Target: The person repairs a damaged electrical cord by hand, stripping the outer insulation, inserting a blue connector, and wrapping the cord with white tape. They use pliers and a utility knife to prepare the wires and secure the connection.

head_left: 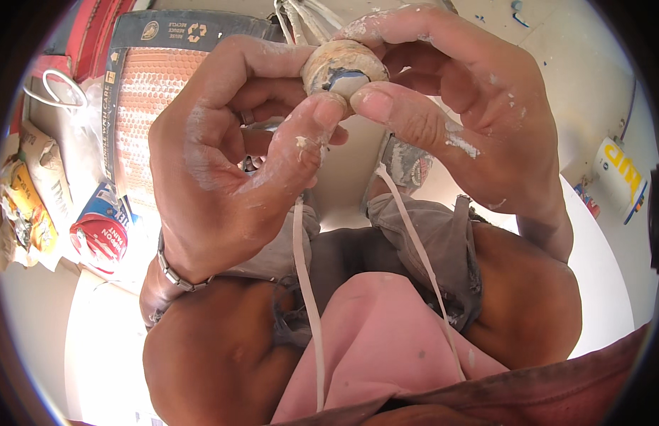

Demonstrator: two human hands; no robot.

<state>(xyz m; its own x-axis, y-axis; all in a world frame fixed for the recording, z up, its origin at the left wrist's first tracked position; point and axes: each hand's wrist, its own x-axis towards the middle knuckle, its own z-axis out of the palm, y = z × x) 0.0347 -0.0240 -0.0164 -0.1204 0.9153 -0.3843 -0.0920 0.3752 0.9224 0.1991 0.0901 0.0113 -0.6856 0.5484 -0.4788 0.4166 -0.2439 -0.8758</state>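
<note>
A small round roll (343,60), tan and smeared with whitish paint or plaster, is held up at the top middle; it looks like a worn roll of masking tape. A blue and pale patch shows on its near side. My left hand (230,153) pinches it from the left, thumb in front and index finger against its side. From the right, my right hand (485,121) grips it the same way, with the thumb tip close to the left one. Whitish smears mark both hands. My other fingers are curled behind and partly hidden.
A dark-edged box with an orange honeycomb-like face (155,89) stands beyond my left hand. A red and blue paint can (98,241) and crumpled bags (38,202) lie at the left. White cords (308,21) run behind the roll. A white container (617,174) is at the far right.
</note>
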